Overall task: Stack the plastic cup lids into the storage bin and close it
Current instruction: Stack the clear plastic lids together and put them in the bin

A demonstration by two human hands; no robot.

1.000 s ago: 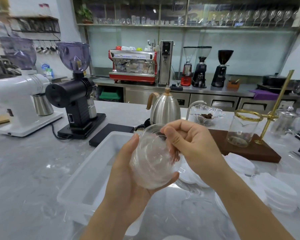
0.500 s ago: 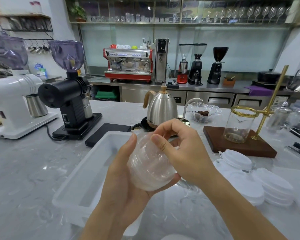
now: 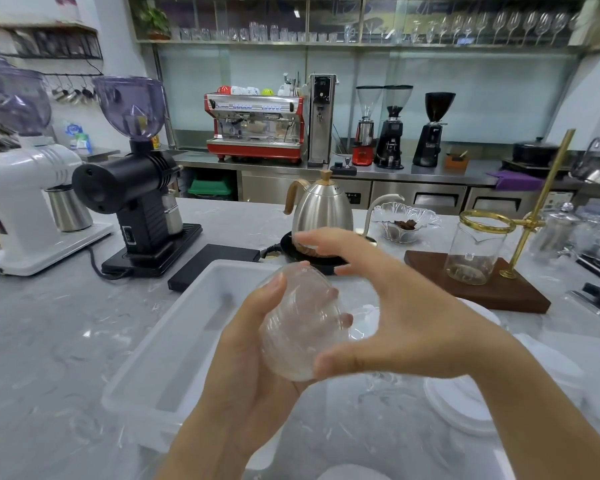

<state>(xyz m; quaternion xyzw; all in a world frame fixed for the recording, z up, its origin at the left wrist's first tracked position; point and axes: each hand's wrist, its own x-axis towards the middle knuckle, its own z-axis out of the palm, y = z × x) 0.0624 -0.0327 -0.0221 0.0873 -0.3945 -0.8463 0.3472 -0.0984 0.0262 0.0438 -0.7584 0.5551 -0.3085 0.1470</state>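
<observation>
**A:** so where's the stack vs the bin here? The clear lid stack [image 3: 303, 323] is held up off the surface in the left hand [image 3: 257, 358], thumb on its left side and fingers wrapped behind. The storage bin [image 3: 174, 344] is open, directly below and a bit to the left of the grip. The stack's long axis is tilted, running from near-low up to far. The bin's length runs near-left to far-right, so the stack probably has to be turned a bit before it can be laid in.

**B:** and the right hand [image 3: 406, 317]? Released: fingers spread, just right of the stack, apparently not touching it. A second ago the top of the stack was pinched by it; now it's been let go. More white lids [image 3: 465, 407] are left on the surface, near right, so plenty remains.
</observation>
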